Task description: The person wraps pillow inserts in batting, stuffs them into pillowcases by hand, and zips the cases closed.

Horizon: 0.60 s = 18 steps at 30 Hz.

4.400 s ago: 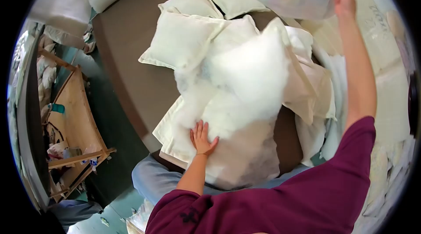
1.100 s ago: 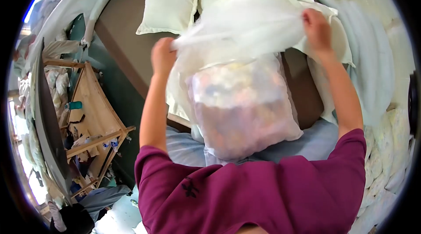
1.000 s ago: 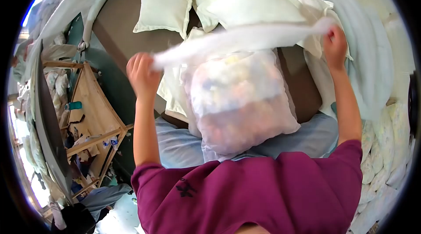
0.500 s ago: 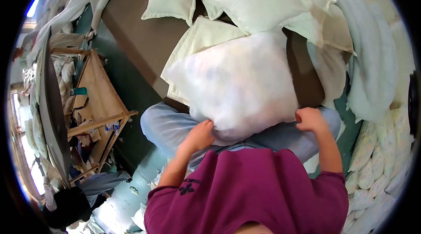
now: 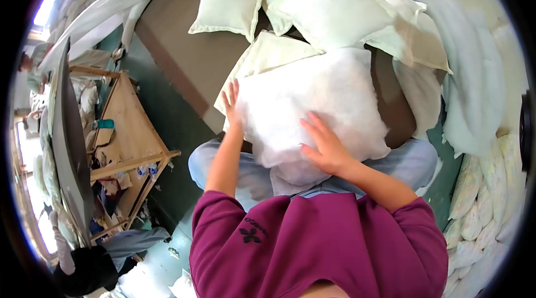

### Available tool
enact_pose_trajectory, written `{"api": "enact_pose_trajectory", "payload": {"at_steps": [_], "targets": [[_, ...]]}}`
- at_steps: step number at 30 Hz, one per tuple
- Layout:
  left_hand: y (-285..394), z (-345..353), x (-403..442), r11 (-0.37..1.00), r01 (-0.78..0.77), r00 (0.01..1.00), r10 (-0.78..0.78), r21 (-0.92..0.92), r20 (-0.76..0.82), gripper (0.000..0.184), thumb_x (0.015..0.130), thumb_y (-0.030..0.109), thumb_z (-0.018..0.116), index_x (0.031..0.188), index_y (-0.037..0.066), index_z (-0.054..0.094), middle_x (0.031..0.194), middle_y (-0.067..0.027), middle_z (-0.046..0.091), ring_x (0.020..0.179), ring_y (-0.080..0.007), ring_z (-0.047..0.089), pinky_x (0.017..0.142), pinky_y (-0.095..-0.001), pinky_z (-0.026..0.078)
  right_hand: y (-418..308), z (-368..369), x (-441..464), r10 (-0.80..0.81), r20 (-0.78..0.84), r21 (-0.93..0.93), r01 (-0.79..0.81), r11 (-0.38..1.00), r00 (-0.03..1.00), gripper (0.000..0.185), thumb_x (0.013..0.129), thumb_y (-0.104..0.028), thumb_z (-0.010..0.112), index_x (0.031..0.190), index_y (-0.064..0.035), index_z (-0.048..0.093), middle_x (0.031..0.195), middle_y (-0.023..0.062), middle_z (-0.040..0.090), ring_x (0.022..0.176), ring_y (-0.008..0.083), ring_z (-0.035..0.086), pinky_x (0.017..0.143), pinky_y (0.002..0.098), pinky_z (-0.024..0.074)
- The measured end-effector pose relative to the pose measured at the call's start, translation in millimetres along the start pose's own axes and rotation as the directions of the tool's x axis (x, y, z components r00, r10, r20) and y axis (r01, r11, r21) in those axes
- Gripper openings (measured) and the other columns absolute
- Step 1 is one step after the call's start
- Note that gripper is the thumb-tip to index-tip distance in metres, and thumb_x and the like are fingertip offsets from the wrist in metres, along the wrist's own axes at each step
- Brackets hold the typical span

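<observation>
Wht fluffy pad (image 5: 312, 94) lies across the person's lap & near edge of brown surface (image 5: 178, 47), its top-L part over a flat cream cover (image 5: 273, 55). 2 hands well apart, neither clamped on anything: L hand (image 5: 233, 105) up at pad's L edge, fingers spread; can't tell if it's pressing. R hand (image 5: 328, 147) laid on pad's lower middle, fingers & thumb spread. Thin whitish cloth (image 5: 293, 178) hangs from pad's bottom edge onto jeans (image 5: 410, 164).

Beyond pad: several cream cushions (image 5: 338, 10) bunched together, some overlapping. Far R: long wht batting (image 5: 469, 75) draped down. L side: wooden frame (image 5: 131, 130) w/ small teal item (image 5: 104, 124) + misc. bits. Btm L: another person (image 5: 84, 270), blk top.
</observation>
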<state>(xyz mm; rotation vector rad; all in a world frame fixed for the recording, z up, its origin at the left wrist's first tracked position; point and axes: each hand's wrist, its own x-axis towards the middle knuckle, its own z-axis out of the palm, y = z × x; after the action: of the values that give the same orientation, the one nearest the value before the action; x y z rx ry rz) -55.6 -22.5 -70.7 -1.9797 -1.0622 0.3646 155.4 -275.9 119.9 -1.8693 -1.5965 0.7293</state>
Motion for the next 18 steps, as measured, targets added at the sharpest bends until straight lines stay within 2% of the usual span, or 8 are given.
{"api": "enact_pose_trajectory", "payload": {"at_steps": [2, 4, 6, 9, 12, 13, 14, 18], "targets": [[6.5, -46.6, -15.6, 0.819, -0.101, 0.970, 0.208, -0.564, 0.128, 0.073, 0.090, 0.044, 0.041, 0.151, 0.013, 0.020, 0.159, -0.0101, 0.009, 0.147, -0.0267, 0.002, 0.117, -0.0522, -0.001, 48.8, 18.2, -11.4, 0.105, -0.086, 0.341, -0.070, 0.937, 0.991, 0.060, 0.093, -0.036, 0.052, 0.142, -0.0039, 0.038, 0.144, 0.0203, 0.039, 0.133, 0.0313, 0.038, 0.109, 0.0411, 0.0303], [13.8, -92.1, -24.2, 0.432, 0.085, 0.989, 0.074, -0.898, 0.129, 0.077, 0.086, 0.041, 0.048, 0.150, 0.009, 0.020, 0.157, -0.0129, 0.013, 0.146, -0.0282, 0.006, 0.117, -0.0512, 0.003, 85.8, 15.7, -13.4, 0.236, -0.017, 0.681, -0.162, 0.714, 0.971, 0.060, 0.095, -0.035, 0.047, 0.143, -0.0019, 0.034, 0.144, 0.0192, 0.038, 0.133, 0.0292, 0.037, 0.110, 0.0397, 0.0289], [20.5, -147.7, -24.0, -0.119, 0.119, 0.983, -0.128, -0.986, 0.134, 0.083, 0.082, 0.038, 0.054, 0.149, 0.005, 0.020, 0.155, -0.0157, 0.016, 0.145, -0.0298, 0.011, 0.116, -0.0501, 0.006, 84.6, 0.8, -8.5, 0.334, 0.129, 0.922, -0.237, 0.306, 0.934, 0.058, 0.099, -0.035, 0.039, 0.145, -0.0020, 0.031, 0.146, 0.0161, 0.037, 0.134, 0.0266, 0.036, 0.112, 0.0360, 0.0265], [36.7, -235.3, -28.6, -0.553, 0.027, 0.954, -0.236, -0.833, 0.187, 0.091, 0.076, 0.033, 0.065, 0.147, 0.000, 0.020, 0.152, -0.0200, 0.022, 0.143, -0.0321, 0.017, 0.116, -0.0484, 0.012, 105.4, 32.1, -6.2, 0.395, 0.266, 0.953, -0.302, 0.032, 0.879, 0.060, 0.098, -0.033, 0.045, 0.147, -0.0040, 0.028, 0.148, 0.0130, 0.036, 0.134, 0.0243, 0.036, 0.112, 0.0330, 0.0262], [50.5, -297.3, -39.9, -0.543, -0.068, 0.958, -0.270, -0.837, 0.097, 0.100, 0.070, 0.028, 0.075, 0.146, -0.006, 0.020, 0.149, -0.0242, 0.027, 0.141, -0.0344, 0.023, 0.116, -0.0468, 0.017, 110.4, 50.9, -26.4, 0.484, 0.321, 0.945, -0.306, -0.111, 0.814, 0.053, 0.095, -0.026, 0.048, 0.142, -0.0027, 0.036, 0.142, 0.0128, 0.043, 0.127, 0.0229, 0.042, 0.108, 0.0328, 0.0319], [54.1, -312.1, -39.7, -0.369, -0.014, 0.980, -0.188, -0.929, 0.060, 0.117, 0.055, 0.024, 0.080, 0.145, -0.008, 0.013, 0.152, -0.0279, 0.016, 0.142, -0.0427, 0.013, 0.115, -0.0549, 0.008, 110.2, 52.4, -35.6, 0.506, 0.321, 0.944, -0.315, -0.100, 0.801, 0.052, 0.094, -0.023, 0.049, 0.140, -0.0023, 0.038, 0.139, 0.0127, 0.045, 0.125, 0.0224, 0.045, 0.106, 0.0328, 0.0338], [61.0, -315.6, -41.2, -0.284, -0.018, 0.983, -0.179, -0.959, 0.034, 0.114, 0.056, 0.023, 0.080, 0.145, -0.007, 0.014, 0.151, -0.0289, 0.016, 0.141, -0.0449, 0.014, 0.114, -0.0576, 0.009, 111.7, 53.4, -41.8, 0.520, 0.319, 0.942, -0.326, -0.082, 0.793, 0.050, 0.093, -0.021, 0.050, 0.138, -0.0019, 0.041, 0.137, 0.0126, 0.047, 0.123, 0.0220, 0.047, 0.105, 0.0327, 0.0356], [80.9, -296.9, -45.0, -0.146, -0.057, 0.975, -0.222, -0.988, -0.023, 0.110, 0.058, 0.022, 0.079, 0.144, -0.005, 0.016, 0.150, -0.0307, 0.020, 0.140, -0.0480, 0.017, 0.111, -0.0635, 0.009, 135.7, -0.8, -58.5, 0.455, 0.410, 0.781, -0.562, 0.274, 0.791, 0.043, 0.090, -0.011, 0.054, 0.131, -0.0001, 0.051, 0.128, 0.0124, 0.056, 0.114, 0.0201, 0.055, 0.098, 0.0325, 0.0431]]}}
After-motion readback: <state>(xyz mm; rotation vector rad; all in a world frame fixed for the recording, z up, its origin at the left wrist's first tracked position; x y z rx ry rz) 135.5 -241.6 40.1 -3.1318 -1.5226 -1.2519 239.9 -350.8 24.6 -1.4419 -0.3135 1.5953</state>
